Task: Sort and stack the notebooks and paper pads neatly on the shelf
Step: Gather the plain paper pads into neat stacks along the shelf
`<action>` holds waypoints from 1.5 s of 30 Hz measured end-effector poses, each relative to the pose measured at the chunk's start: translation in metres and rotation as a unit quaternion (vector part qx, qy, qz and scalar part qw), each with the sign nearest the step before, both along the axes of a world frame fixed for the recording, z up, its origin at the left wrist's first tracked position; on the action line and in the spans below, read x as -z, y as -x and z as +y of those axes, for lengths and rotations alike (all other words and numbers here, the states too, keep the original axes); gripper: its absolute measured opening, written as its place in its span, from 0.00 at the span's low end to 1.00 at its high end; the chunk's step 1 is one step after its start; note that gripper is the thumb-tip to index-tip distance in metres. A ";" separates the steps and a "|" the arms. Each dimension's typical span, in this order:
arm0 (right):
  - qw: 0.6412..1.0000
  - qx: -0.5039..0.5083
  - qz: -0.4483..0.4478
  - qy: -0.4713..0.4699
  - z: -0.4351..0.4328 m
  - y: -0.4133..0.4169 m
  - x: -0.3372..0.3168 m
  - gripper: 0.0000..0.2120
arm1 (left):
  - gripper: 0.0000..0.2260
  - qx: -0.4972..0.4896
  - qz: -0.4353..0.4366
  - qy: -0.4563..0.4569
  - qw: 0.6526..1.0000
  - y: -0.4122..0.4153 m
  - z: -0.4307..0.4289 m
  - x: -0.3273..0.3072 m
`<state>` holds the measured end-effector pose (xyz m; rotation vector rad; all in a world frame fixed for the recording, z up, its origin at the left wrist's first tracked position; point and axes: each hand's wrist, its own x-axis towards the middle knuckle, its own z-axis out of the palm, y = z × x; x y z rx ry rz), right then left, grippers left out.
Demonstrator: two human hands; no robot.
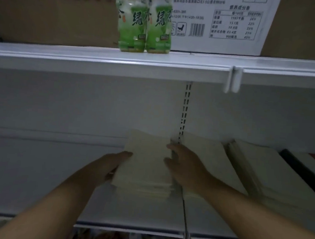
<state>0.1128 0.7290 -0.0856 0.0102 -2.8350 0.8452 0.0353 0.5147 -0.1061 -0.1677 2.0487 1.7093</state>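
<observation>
Your left hand [108, 167] grips the left edge of the pad stack [146, 161]; your right hand [185, 168] presses flat on its right side. The stack sits mid-shelf [54, 196], just beside two piles [270, 168] toward the right end. Looks partway done: front edges uneven, need squaring.

Lower shelf [55, 186], from the middle of the view:
- Pad stack [146, 167]: centre, lying flat on the lower shelf.
- Left hand [104, 168]: at the stack's 9 o'clock edge, thumb on top.
- Right hand [185, 169]: against its 3 o'clock edge.
- Second stack [208, 160]: just beside, at 3 o'clock, beyond the shelf divider [185, 214].
- Third stack [264, 175]: further along at 3 o'clock, touching the second.
- Slotted upright [184, 112]: on the back wall, 12 o'clock of the right hand.

Upper shelf [101, 59], at 12 o'clock:
- Two bottles [144, 25]: upright, side by side, touching, near the front edge.
- Cardboard box [54, 15]: behind, at 10 o'clock.
- Labelled carton [225, 21]: behind, at 1 o'clock.
</observation>
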 end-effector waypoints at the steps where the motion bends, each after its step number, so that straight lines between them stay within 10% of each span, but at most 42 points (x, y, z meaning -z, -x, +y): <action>1: 0.999 0.000 -0.045 0.022 -0.016 0.008 0.007 0.27 | 0.15 0.004 -0.011 -0.007 1.000 0.003 0.001 -0.001; 10: 0.933 0.169 -0.056 0.312 -0.050 0.028 0.053 0.33 | 0.16 0.010 -0.072 -0.087 0.994 0.028 0.007 0.010; 24: 0.951 0.228 -0.033 0.207 -0.065 0.019 0.046 0.34 | 0.26 0.132 -0.156 -0.160 0.966 0.046 0.009 0.011; 32: 0.877 0.147 -0.068 0.451 -0.055 0.008 0.027 0.27 | 0.14 0.103 -0.049 -0.277 0.954 0.010 -0.013 0.011; 38: 0.898 0.086 -0.018 0.432 -0.087 0.014 0.015 0.26 | 0.36 0.096 0.185 -0.298 0.931 0.005 -0.056 -0.005; 40: 0.904 0.085 0.052 0.416 -0.100 0.016 0.013 0.11 | 0.35 0.099 0.218 -0.285 0.928 0.009 -0.073 -0.009; 45: 0.879 0.113 0.131 0.445 -0.129 0.014 0.045 0.21 | 0.39 0.071 0.211 -0.271 0.936 0.010 -0.095 0.007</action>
